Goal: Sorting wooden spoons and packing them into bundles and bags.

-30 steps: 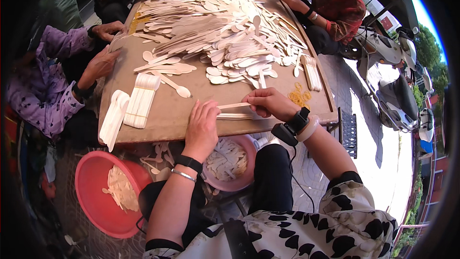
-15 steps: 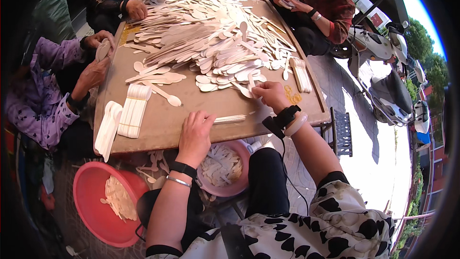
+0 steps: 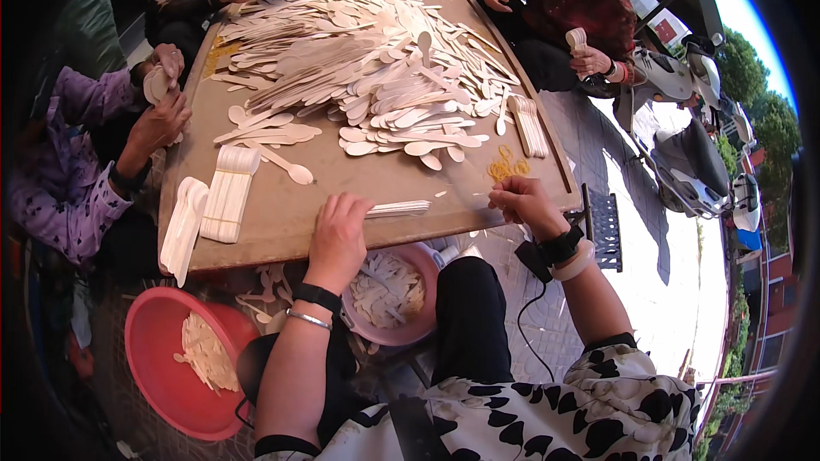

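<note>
At the table's near edge, my left hand (image 3: 339, 229) is closed around one end of a small stack of wooden spoons (image 3: 400, 207), whose thin handles stick out to the right along the tabletop. My right hand (image 3: 528, 203) is over the near right part of the table with its fingers pinched together; what they hold, if anything, cannot be made out. Just beyond it lies a cluster of yellow rubber bands (image 3: 507, 166). A big heap of loose wooden spoons (image 3: 376, 77) covers the middle and far part of the brown table (image 3: 342, 172).
Banded spoon bundles (image 3: 229, 195) stand at the near left, another bundle (image 3: 529, 126) at the right rim. Below are a red basin (image 3: 147, 358) and a pink basin (image 3: 431, 283) with wooden pieces. Several co-workers sit around the table. A scooter (image 3: 696, 158) is parked at right.
My right hand has left the edge of the spoon heap and moved right and nearer, beside the rubber bands. My left hand stays on its stack. The far right co-worker now holds up a spoon bundle.
</note>
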Demonstrator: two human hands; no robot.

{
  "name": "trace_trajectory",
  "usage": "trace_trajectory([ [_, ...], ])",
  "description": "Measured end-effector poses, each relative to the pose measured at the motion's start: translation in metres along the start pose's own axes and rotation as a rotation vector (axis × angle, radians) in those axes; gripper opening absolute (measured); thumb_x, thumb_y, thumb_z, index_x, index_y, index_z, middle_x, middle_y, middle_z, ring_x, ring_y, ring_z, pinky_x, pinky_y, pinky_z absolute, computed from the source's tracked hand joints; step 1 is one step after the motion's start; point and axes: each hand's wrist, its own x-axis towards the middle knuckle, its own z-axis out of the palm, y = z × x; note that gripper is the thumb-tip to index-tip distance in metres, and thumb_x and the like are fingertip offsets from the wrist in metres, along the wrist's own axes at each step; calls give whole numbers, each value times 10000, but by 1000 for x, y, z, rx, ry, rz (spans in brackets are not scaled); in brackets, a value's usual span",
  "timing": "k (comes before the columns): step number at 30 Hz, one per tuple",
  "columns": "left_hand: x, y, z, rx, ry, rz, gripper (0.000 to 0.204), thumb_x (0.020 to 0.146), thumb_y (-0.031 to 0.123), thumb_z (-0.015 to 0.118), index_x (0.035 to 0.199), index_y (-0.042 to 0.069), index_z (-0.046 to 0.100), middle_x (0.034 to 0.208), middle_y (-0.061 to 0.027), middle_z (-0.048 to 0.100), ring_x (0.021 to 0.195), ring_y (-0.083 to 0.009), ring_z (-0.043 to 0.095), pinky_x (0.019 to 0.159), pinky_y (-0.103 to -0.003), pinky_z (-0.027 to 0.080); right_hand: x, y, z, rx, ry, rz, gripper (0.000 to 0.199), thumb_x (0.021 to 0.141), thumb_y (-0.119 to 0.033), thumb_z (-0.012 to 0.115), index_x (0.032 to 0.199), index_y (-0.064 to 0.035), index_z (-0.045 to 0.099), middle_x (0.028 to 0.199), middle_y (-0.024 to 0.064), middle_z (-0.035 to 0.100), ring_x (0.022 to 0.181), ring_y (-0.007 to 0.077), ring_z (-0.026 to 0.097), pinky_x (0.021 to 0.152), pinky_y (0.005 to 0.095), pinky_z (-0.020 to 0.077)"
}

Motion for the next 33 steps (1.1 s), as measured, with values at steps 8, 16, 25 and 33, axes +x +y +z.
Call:
trace_trajectory([
  [8,-2,-2,1,13,-2,5,300,839,-46,576,1106,59,665,1081,-94,615,1086,-325,565,947,-433,475,-16,10,-18,-314,76,-177,162,950,-151,707,991,4,697,806,31,694,617,82,571,566,251,472],
  [16,-1,-1,-1,-12,-8,-37,306,847,-55,572,1114,54,675,1084,-97,623,1080,-326,573,954,-435,485,-64,-16,-17,-325,-129,-161,152,962,-145,705,1028,-8,711,819,9,690,652,59,570,591,228,467],
  [25,-3,-1,-1,-34,20,-28,311,835,-63,571,1100,55,683,1060,-95,627,1067,-325,573,941,-429,485,-18,-30,35,-766,80,-766,178,922,-116,728,1082,-40,710,941,87,707,704,218,677,671,334,539],
  [33,0,-2,2,-57,39,-9,295,838,-57,572,1083,62,685,1051,-94,626,1061,-320,575,928,-427,482,88,-50,70,-1241,137,-1131,224,808,-53,653,998,-119,752,1052,63,669,1119,269,591,949,399,470],
])
